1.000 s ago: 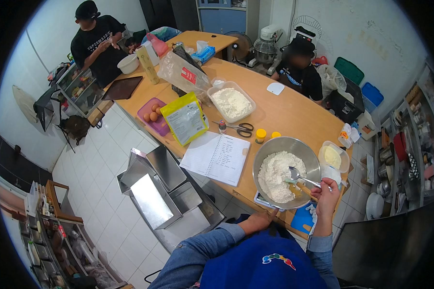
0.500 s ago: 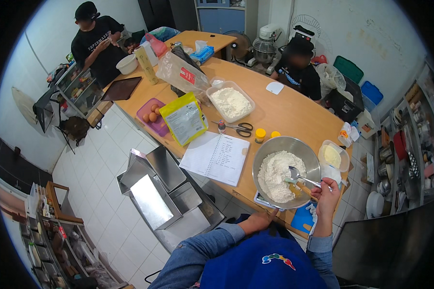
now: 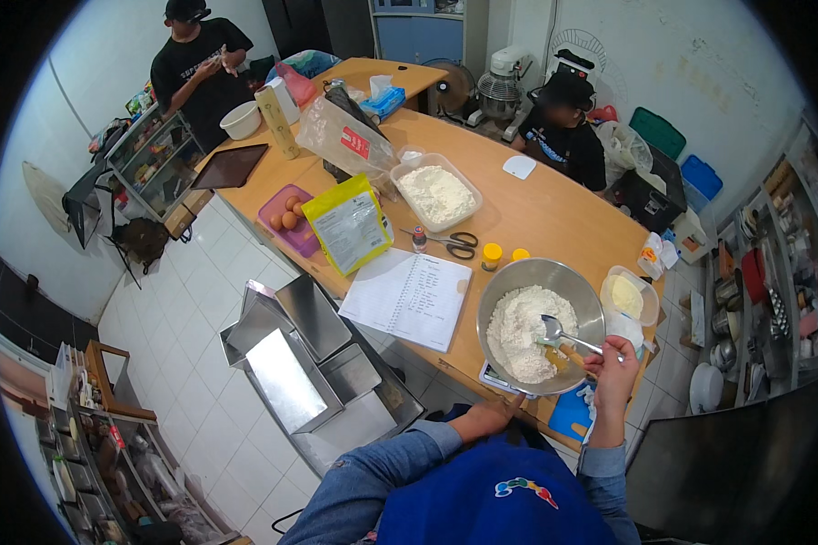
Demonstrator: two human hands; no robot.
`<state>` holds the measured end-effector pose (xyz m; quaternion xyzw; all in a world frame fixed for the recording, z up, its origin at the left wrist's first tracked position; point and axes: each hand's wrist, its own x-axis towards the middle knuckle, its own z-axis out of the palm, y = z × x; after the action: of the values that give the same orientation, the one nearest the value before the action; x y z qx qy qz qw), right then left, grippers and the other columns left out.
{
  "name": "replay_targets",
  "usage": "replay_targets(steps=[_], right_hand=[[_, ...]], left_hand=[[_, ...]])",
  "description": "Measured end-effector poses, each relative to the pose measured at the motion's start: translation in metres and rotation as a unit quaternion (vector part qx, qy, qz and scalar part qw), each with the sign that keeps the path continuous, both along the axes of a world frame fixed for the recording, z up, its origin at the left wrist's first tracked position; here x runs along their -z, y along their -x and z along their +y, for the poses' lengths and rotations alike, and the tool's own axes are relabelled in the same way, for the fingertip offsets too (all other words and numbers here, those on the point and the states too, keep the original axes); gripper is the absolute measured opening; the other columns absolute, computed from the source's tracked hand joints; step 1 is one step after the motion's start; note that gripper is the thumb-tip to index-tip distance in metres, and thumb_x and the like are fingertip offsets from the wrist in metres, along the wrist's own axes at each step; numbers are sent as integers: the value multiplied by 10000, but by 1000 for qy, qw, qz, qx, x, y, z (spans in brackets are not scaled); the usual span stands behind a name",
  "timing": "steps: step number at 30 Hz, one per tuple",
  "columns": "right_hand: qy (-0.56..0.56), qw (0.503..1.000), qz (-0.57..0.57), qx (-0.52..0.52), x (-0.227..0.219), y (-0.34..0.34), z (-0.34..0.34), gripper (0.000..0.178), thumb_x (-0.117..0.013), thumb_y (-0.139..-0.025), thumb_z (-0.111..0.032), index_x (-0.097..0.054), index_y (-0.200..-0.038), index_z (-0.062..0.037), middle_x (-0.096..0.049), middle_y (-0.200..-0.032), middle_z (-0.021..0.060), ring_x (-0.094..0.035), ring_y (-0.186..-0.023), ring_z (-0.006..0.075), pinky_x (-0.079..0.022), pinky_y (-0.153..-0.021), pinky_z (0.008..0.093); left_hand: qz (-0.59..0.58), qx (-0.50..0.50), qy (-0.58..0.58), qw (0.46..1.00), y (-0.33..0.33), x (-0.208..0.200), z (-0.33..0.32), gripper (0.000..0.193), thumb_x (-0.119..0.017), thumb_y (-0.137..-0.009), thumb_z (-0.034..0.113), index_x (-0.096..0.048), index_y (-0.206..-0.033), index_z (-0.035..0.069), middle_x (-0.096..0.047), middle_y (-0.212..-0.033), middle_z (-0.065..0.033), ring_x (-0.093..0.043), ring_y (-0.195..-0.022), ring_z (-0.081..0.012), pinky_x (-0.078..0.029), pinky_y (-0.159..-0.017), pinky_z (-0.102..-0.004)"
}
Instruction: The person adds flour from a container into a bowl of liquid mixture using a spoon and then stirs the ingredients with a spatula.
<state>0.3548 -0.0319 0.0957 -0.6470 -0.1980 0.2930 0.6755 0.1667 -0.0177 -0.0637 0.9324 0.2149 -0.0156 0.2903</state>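
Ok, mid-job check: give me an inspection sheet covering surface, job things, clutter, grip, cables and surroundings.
Surface: wooden table, items spread along it.
Job things: metal bowl with flour; spoon dipped in it.
Clutter: open notebook, scissors, eggs on a tray, yellow pouch.
Grip: right hand holds the spoon; left hand is at the bowl's near edge, contact unclear.
Cables: thin dark cord-like line near the lower edge, too small to confirm.
Surroundings: one person far left, another across the table; mixer behind; metal tins left, below table height.
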Motion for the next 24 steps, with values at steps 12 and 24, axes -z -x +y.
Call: replay_targets(steps=[12,24], right_hand=[[23,998,-59,-29,14,4,2,109,-481,-849,-51,-493,-927,25,-534,-807,94,-577,-530,151,-490,-455,242],[42,996,-60,-42,16,2,1,103,-478,-848,-49,-496,-924,19,-535,-802,92,-577,-536,150,-491,-458,243]], left_hand=[[12,3,10,1000,0,-2,0,637,-423,-796,114,-133,-1352,-3,-589,-796,-244,-607,-660,-342,-485,-536,-436],[4,2,-14,1000,1,-5,-1,640,-446,-774,101,-173,-1341,-16,-586,-777,-225,-606,-642,-319,-484,-527,-415]])
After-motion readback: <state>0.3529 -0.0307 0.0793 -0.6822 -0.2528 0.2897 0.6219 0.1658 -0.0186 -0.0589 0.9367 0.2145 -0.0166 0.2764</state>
